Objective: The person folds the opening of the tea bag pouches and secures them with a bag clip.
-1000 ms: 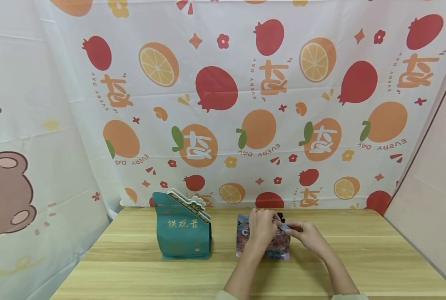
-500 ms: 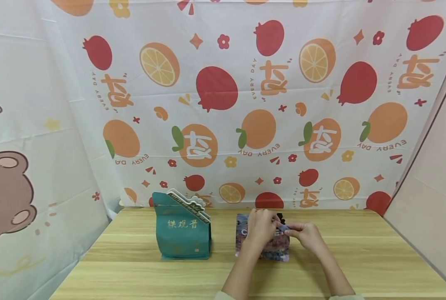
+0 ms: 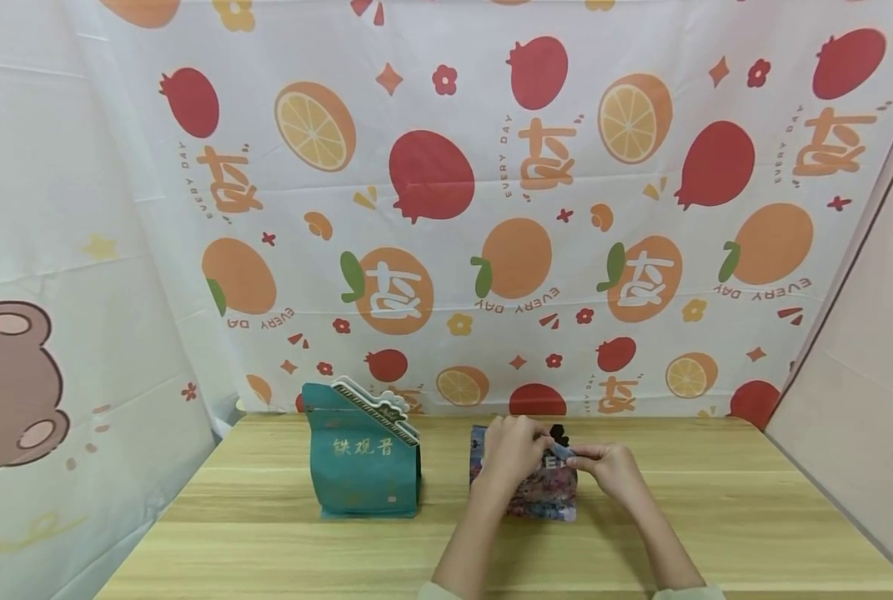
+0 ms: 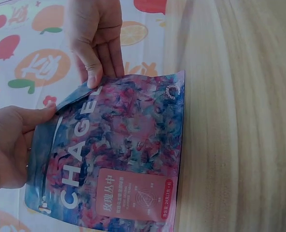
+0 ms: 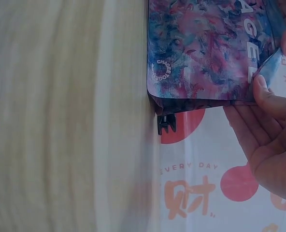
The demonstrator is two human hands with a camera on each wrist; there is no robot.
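Pouch (image 3: 539, 492) (head): standing on desk (image 3: 266, 554), just right of centre, back edge beyond it; lettered front faces camera, partly covered by left arm.
Left hand (image 3: 516, 450) (head): on pouch's top edge, wrist bent over front.
Right hand (image 3: 613, 471) (head): pinching pouch's top right corner.
Bag (image 3: 363, 477) (head): teal, upright, toward desk's left edge, well apart from pouch; white clip (image 3: 374, 410) along its sloped top.
Black clip (image 3: 560, 435) (head): behind pouch, toward back edge; mostly hidden.
Left hand (left wrist): holding pouch's top edge, thumb in front, fingers behind.
Pink label (left wrist) (image 4: 135, 195): low on pouch front.
Right hand (right wrist): thumb on pouch front, fingers behind; blue top strip (image 5: 269, 66) runs to left fingertips.
Black clip (right wrist): just beside pouch's lower corner; contact unclear.
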